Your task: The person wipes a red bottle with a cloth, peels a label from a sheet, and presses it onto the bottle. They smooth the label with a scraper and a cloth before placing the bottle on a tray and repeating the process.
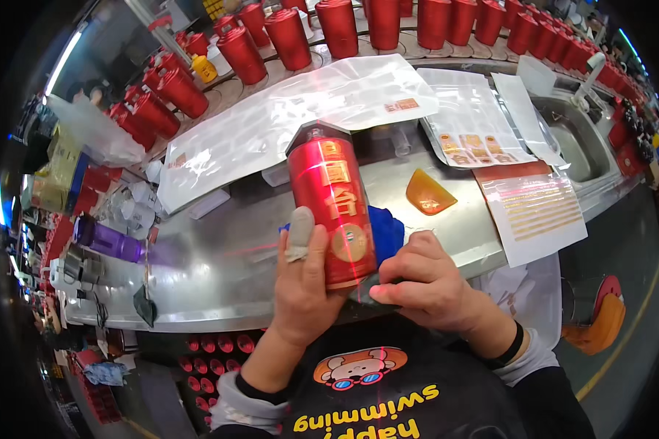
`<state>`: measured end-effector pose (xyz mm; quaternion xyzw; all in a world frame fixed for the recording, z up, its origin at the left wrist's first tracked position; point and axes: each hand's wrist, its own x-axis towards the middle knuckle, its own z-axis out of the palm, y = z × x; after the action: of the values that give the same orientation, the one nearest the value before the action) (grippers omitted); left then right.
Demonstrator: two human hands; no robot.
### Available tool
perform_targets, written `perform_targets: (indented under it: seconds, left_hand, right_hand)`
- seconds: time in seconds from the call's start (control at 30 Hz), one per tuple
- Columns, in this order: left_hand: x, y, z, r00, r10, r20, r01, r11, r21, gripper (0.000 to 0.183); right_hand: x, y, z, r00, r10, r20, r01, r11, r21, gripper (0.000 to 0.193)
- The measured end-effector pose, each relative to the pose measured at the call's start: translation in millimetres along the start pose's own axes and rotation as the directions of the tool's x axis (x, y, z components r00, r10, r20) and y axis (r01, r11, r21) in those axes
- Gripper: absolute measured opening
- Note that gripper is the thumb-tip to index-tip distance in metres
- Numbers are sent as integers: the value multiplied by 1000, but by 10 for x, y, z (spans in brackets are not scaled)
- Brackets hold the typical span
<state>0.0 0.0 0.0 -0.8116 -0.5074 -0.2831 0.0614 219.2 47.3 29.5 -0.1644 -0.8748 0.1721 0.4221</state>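
Observation:
A shiny red bottle (326,197) with gold characters and a round gold emblem leans over the metal worktable. My left hand (304,293) is closed round its lower left side, with a pale finger cover (299,233) on one digit. Close by the bottle's lower right edge, my right hand (432,285) is curled with the fingers pinched together. Whatever those fingers hold, if anything, is too small to tell. Behind the bottle lies a blue cloth (384,230), partly hidden. An amber scraper-like piece (429,193) rests to the right on the table.
Red bottles (338,29) line a curved conveyor at the back. Large label sheets (234,132) cover the table's far side, with more sticker sheets (476,124) at right beside a sink (575,135). A purple bottle (110,240) lies left; an orange-covered stool (600,322) stands lower right.

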Motion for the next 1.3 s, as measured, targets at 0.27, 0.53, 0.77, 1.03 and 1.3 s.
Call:
perform_targets:
  seconds: [0.27,0.53,0.77,1.03,1.3]
  left_hand:
    - [159,4,-226,994,-106,6,106,987,-123,80]
    - [-94,-95,-35,965,-211,-156,130,900,-415,81]
    - [189,11,-184,997,70,34,-73,992,105,83]
    - [57,30,-193,991,-126,-48,123,990,-72,79]
    - [-143,-91,-17,974,-195,-119,140,922,-361,76]
  right_hand:
    - [50,42,113,998,-45,-47,46,998,31,31]
    - [36,29,98,999,-31,-39,33,997,71,30]
    - [21,44,22,1000,5,-30,-4,999,38,18]
    - [10,54,60,999,-9,-31,12,997,80,17]
    - [6,72,108,997,-18,-75,26,994,102,16]
